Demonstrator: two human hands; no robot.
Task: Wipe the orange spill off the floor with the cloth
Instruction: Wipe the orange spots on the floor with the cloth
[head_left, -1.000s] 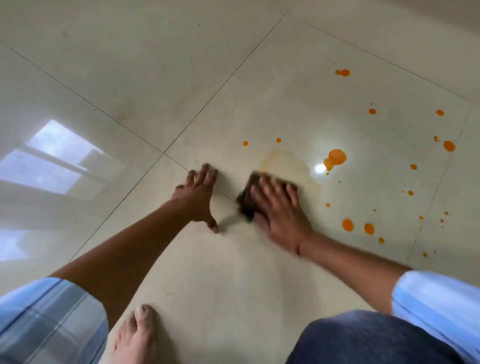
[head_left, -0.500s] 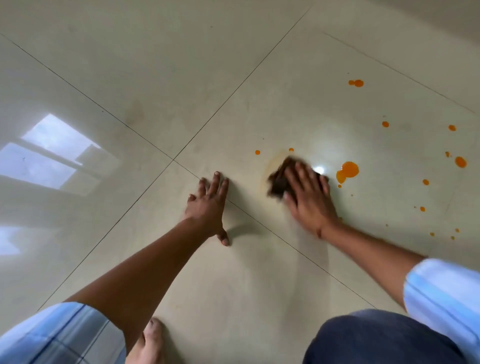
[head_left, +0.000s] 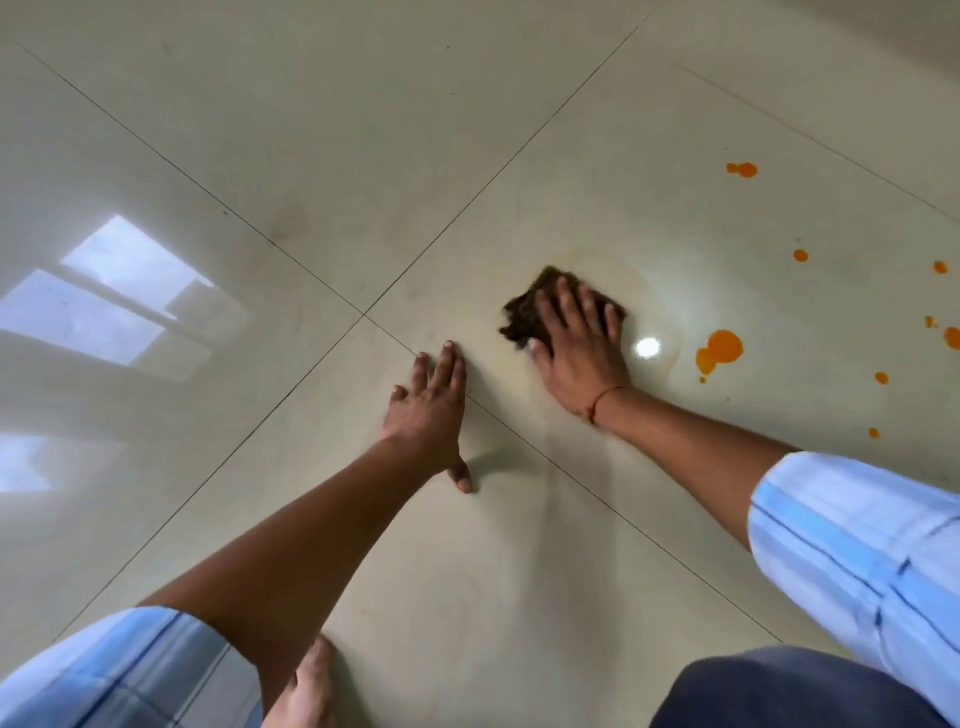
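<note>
Two bare hands are seen low over a glossy cream tiled floor (head_left: 363, 130). The right hand (head_left: 576, 348) is laid flat on a dark brown cloth (head_left: 524, 312) with the fingers spread and nearly straight, so the cloth is pressed to the tile rather than pinched. Its crumpled, slightly blurred edge is left showing beyond the fingertips and on the thumb side. The cloth lies on the tile to the right of the point where the tile joints (head_left: 363, 314) cross, inside a faint yellowish smear (head_left: 652, 291) that rings it.

The orange spill (head_left: 722, 347) is found to the right of the cloth and apart from it. One large blot sits near a bright light glare (head_left: 648, 347), and smaller drops are scattered further right and upward. A thin reddish thread (head_left: 602, 397) is worn at the right wrist.

The left hand (head_left: 428, 410) is planted on the floor just left of the right one, fingers straight and close together, thumb stretched back toward the body. Nothing is held by it.

A pale blue checked left sleeve (head_left: 119, 670) and right sleeve (head_left: 857, 551) are seen at the lower corners. A bare foot (head_left: 306, 691) is seen at the bottom edge beneath the left forearm, and a dark blue trouser knee (head_left: 789, 691) at the lower right. A window reflection (head_left: 119, 296) is thrown on the tiles at the left.
</note>
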